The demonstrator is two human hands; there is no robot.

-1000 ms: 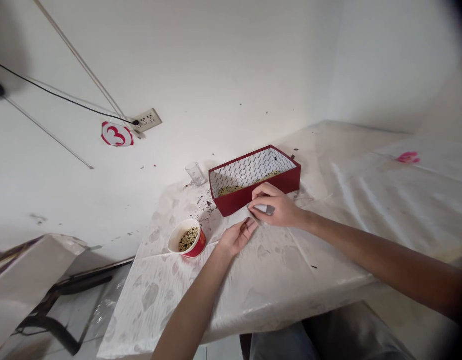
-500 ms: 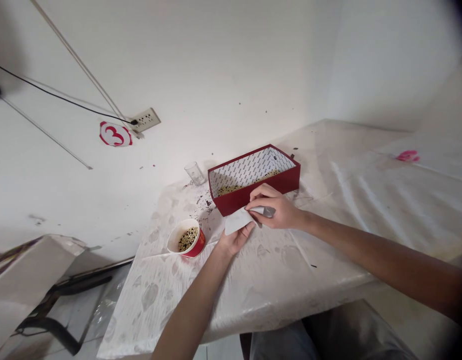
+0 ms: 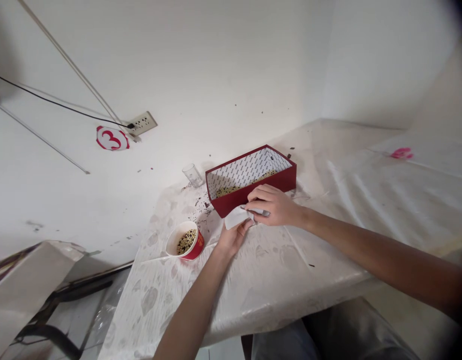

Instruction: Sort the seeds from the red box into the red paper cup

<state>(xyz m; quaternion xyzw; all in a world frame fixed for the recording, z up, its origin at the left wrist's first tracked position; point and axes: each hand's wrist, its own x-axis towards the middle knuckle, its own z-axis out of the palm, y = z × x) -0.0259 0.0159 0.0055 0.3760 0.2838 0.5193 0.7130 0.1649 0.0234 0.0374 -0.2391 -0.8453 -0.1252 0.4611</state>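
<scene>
A white sheet (image 3: pixel 235 218), paper by its look, is held between both hands in front of a dark red box. My left hand (image 3: pixel 234 237) is closed on it from below, fingers partly hidden under it. From the right, my right hand (image 3: pixel 273 205) pinches the sheet's folded or rolled side. The open red box (image 3: pixel 253 189) has a patterned white lining and holds pale and black bead-like grains. Left of my left hand stands a red and white paper tub (image 3: pixel 199 246), tilted in view, with similar grains (image 3: pixel 186 241) inside.
A small clear glass (image 3: pixel 193 175) stands by the box's left end. Dark flakes (image 3: pixel 204 210) lie scattered between box and tub. A plastic-covered floral cloth (image 3: pixel 268 280) covers the table. On the wall are a power outlet (image 3: pixel 143 123) and a red number sign (image 3: pixel 112 138).
The sheet now looks more curled over between my hands, with less of its right part showing. My right fingers have shifted slightly along it. The whole view has moved a little.
</scene>
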